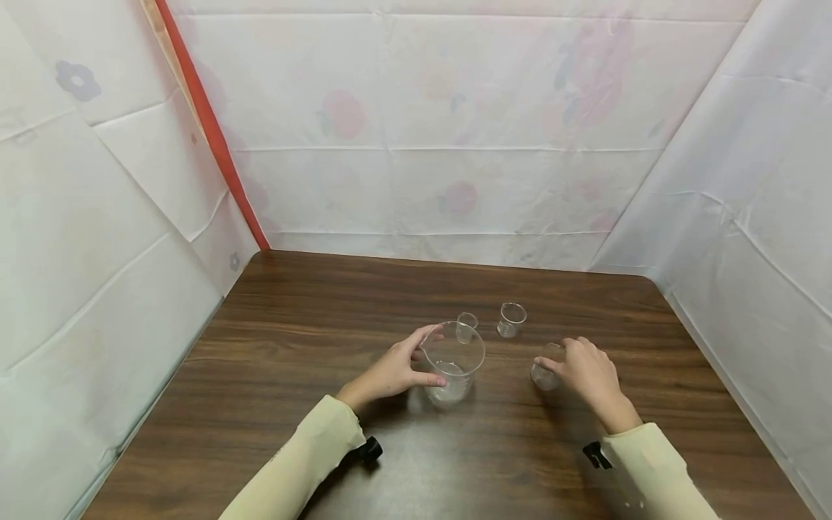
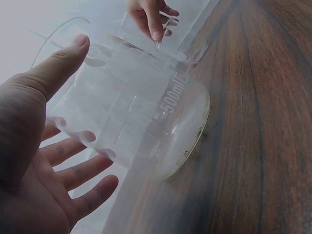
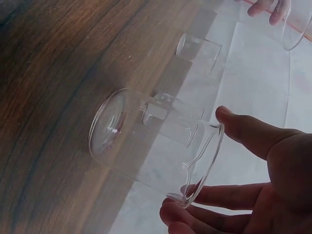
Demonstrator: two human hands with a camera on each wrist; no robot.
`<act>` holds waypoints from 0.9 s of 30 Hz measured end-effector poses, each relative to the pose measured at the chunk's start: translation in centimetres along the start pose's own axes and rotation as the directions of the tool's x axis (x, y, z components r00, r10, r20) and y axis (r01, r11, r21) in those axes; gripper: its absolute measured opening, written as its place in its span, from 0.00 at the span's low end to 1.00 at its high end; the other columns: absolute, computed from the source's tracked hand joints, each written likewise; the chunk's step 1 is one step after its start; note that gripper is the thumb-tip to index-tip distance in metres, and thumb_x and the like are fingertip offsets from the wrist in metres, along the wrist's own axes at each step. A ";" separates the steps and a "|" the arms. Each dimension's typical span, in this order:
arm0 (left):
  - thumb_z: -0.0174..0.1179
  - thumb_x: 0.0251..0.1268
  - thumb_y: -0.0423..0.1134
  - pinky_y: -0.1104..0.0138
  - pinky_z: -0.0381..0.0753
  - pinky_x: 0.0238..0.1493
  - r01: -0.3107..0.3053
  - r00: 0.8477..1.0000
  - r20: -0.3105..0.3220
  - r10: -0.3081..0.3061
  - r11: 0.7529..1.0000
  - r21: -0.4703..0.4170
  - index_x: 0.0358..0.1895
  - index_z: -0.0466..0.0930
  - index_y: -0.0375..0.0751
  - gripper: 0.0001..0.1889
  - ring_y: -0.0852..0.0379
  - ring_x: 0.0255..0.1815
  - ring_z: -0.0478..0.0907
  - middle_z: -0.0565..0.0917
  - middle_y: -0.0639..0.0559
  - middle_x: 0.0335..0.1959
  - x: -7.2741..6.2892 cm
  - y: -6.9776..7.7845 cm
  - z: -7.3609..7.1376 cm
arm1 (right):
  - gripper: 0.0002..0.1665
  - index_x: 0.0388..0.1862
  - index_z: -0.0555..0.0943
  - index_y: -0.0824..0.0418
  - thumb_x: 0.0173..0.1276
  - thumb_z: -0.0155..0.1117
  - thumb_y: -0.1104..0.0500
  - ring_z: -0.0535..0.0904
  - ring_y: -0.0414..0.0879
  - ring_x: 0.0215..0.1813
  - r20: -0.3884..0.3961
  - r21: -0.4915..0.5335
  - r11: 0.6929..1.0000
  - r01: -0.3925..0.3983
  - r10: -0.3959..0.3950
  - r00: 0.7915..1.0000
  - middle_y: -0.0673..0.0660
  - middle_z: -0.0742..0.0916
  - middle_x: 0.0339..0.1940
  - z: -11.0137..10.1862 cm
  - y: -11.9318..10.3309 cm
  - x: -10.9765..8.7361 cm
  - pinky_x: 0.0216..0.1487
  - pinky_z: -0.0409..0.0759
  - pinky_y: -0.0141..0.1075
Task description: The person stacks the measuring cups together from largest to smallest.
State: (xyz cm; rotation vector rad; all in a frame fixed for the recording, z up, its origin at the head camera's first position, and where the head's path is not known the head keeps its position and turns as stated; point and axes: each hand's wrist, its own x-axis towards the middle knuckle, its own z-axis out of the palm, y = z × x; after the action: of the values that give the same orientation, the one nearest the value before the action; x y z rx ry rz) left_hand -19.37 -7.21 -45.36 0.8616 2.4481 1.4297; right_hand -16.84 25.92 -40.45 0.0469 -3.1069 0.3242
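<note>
My left hand grips a large clear glass beaker marked 500ml, thumb on one side and fingers round the other. That beaker stands upright on the brown table. To the right, my right hand holds a smaller glass beaker by its rim, between thumb and fingers. Its base appears to rest on the table. Behind them stand two smaller beakers: a small one between the held pair, and the smallest, partly seen through the large beaker's rim.
The dark wood-grain table spans the work area. White patterned sheets hang at its back and both sides, with a red strip at the back left corner. Black wrist straps show at both sleeves.
</note>
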 end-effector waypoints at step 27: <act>0.73 0.53 0.50 0.49 0.76 0.61 -0.019 1.000 -0.005 0.019 1.000 -0.001 0.76 0.56 0.50 0.48 0.43 0.66 0.72 0.69 0.43 0.71 0.0 -0.1 0.0 | 0.35 0.53 0.79 0.74 0.57 0.72 0.48 0.80 0.66 0.42 0.017 0.061 0.998 0.011 -0.012 1.000 0.71 0.82 0.46 0.0 -0.1 0.0 0.37 0.80 0.55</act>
State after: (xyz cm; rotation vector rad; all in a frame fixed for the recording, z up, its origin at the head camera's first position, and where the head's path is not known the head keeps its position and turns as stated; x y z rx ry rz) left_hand -19.39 -7.28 -45.38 0.8854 2.4489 1.4406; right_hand -16.83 25.81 -40.45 0.0689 -3.1120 0.4211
